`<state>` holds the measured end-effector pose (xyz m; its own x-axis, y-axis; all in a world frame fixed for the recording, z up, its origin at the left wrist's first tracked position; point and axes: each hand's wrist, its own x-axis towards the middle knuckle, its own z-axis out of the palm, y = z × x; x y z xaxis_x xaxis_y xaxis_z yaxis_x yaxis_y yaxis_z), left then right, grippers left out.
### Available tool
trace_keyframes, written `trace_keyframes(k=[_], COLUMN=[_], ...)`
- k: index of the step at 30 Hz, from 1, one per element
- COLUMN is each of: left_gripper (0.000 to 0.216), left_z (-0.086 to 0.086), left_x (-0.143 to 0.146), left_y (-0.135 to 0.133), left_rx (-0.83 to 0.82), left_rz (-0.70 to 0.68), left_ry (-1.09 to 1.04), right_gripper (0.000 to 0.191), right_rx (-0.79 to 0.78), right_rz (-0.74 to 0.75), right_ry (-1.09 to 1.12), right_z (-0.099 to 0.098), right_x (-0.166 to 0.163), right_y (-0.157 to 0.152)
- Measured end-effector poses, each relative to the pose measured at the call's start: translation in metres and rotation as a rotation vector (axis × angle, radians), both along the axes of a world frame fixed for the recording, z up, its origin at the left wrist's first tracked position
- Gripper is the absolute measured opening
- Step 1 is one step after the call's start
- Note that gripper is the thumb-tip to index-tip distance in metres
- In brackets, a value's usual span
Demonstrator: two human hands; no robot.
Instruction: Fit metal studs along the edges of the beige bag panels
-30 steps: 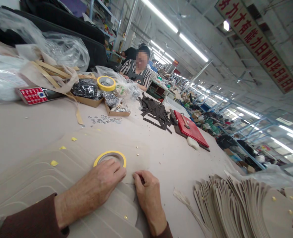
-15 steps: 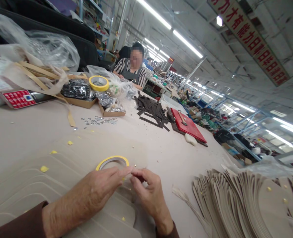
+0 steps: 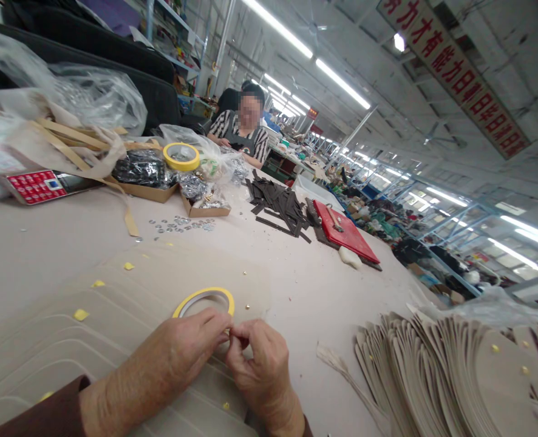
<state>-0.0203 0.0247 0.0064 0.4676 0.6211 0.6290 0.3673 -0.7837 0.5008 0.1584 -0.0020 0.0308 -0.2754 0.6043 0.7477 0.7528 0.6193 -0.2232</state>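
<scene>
My left hand [image 3: 184, 343] is closed at the near side of a roll of yellow tape [image 3: 204, 295], which shows above its knuckles and seems held in it. My right hand [image 3: 262, 364] is pinched, thumb against forefinger, its tips meeting those of my left hand; whatever lies between them is too small to make out. Beneath both hands spreads a layered row of beige flat pieces [image 3: 127, 315], with yellow tape bits [image 3: 81, 314] stuck on several of them. Two small metal studs [image 3: 247, 307] lie just beyond my fingers.
Beige pieces [image 3: 437, 370] stand packed at right. Farther off are dark strips [image 3: 278, 203], a red board [image 3: 348, 233] with a hammer [image 3: 335, 220], silver washers [image 3: 178, 224], open boxes [image 3: 207, 211] and another tape roll [image 3: 181, 156]. A person [image 3: 241, 130] sits across the table.
Both hands have shifted slightly left and drawn closer together. The right fingers have closed into a tighter pinch at the left fingertips. The tape roll has moved a little left.
</scene>
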Motion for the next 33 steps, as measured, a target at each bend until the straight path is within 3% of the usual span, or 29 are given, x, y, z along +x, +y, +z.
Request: trace_keyframes(k=[2, 4, 9, 11, 15, 18, 21, 27, 33], left_gripper=[0.028, 0.028, 0.026, 0.024, 0.025, 0.030, 0.028, 0.029, 0.030], left_z=[0.000, -0.001, -0.004, -0.004, 0.001, 0.009, 0.009, -0.004, -0.002], left_x=[0.001, 0.003, 0.005, 0.004, 0.003, 0.004, 0.006, 0.006, 0.005], left_y=[0.001, 0.000, -0.005, -0.004, 0.002, 0.005, 0.003, 0.000, 0.000], left_rx=[-0.016, -0.035, -0.007, 0.032, -0.064, -0.216, -0.221, -0.028, -0.089], left_rz=[0.018, 0.022, -0.007, 0.017, 0.138, 0.117, 0.095, 0.147, 0.119], left_ry=[0.006, 0.022, -0.050, 0.029, 0.498, 0.708, 0.699, 0.576, 0.588], right_gripper=[0.019, 0.020, 0.020, 0.032, 0.047, 0.046, 0.037, 0.024, 0.022], right_rx=[-0.010, -0.119, -0.936, -1.044, -1.008, -1.060, -1.053, -0.978, -0.794], right_rz=[-0.007, -0.027, -0.209, -0.260, -0.300, -0.308, -0.328, -0.354, -0.398], right_ry=[0.026, 0.118, 0.791, 0.930, 0.865, 0.776, 0.696, 0.435, 0.197], right_z=[0.000, 0.001, 0.010, 0.014, 0.013, 0.009, 0.006, 0.003, 0.000], right_x=[-0.002, -0.005, -0.002, 0.009, 0.029, 0.031, 0.025, 0.023, 0.020], right_y=[-0.002, -0.004, 0.007, 0.017, 0.032, 0.035, 0.035, 0.032, 0.033])
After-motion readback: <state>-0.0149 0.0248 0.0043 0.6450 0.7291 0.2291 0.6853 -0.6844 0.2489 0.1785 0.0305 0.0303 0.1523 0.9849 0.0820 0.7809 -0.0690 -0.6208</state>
